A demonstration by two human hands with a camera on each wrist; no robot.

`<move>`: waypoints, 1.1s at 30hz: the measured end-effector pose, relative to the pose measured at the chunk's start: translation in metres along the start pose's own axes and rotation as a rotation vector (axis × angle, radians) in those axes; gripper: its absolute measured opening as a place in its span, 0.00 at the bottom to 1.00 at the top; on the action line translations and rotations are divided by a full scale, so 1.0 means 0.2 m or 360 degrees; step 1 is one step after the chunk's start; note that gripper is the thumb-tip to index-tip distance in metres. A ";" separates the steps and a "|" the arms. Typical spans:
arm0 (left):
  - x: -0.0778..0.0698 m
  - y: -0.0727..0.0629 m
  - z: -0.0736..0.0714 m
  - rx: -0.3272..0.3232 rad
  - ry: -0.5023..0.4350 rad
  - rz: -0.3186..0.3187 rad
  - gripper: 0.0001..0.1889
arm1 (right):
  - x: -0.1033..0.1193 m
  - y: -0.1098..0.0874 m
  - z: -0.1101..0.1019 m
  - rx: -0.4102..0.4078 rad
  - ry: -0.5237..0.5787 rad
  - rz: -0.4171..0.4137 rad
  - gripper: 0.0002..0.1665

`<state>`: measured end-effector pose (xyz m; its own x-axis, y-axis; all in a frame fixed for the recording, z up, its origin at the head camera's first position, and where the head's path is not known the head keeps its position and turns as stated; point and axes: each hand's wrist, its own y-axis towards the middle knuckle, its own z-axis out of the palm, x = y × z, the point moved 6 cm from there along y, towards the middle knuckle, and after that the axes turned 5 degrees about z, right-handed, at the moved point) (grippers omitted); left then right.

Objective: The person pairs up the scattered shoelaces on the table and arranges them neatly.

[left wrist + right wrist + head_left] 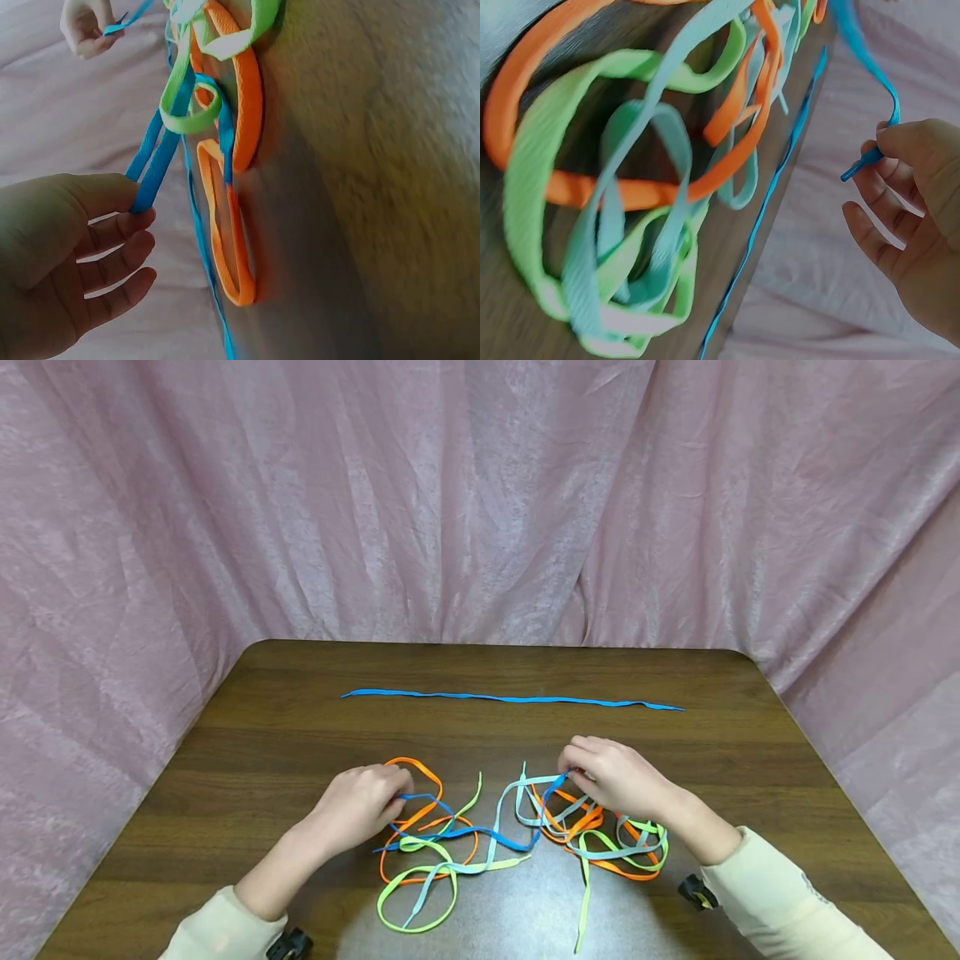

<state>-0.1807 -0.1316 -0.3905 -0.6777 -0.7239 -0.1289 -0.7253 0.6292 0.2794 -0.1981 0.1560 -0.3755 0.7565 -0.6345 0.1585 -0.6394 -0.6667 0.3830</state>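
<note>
A blue shoelace (517, 846) runs between the two hands across a tangle of laces. My left hand (363, 802) pinches a folded part of it between thumb and index finger, the other fingers loosely bent in the left wrist view. At the right, my right hand (618, 777) pinches the same lace near its tip; the blue aglet (862, 163) sticks out past the fingers in the right wrist view. Orange shoelaces (251, 105), lime green shoelaces (525, 187) and pale blue shoelaces (585, 277) lie looped over one another below and between the hands.
Another blue shoelace (517, 699) lies stretched nearly straight across the far part of the brown wooden table (300, 735). Pink curtains (480, 510) hang behind the table's far edge. The loose laces form a left and a right heap, linked by a pale blue strand.
</note>
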 end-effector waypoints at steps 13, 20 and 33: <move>0.13 -0.06 0.00 0.0048 0.0054 -0.0180 0.12 | -0.16 -0.12 -0.04 -0.0028 0.0010 0.0156 0.10; 0.15 -0.08 0.00 0.0080 0.0047 -0.0199 0.13 | -0.23 -0.17 -0.06 -0.0061 0.0014 0.0196 0.10; 0.18 -0.10 0.02 0.0145 0.0001 -0.0258 0.13 | -0.32 -0.24 -0.09 -0.0070 -0.0018 0.0278 0.12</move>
<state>-0.1913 -0.1693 -0.4043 -0.5509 -0.8181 -0.1648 -0.8331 0.5272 0.1675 -0.2129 0.2352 -0.3874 0.6325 -0.7437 0.2163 -0.7544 -0.5283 0.3897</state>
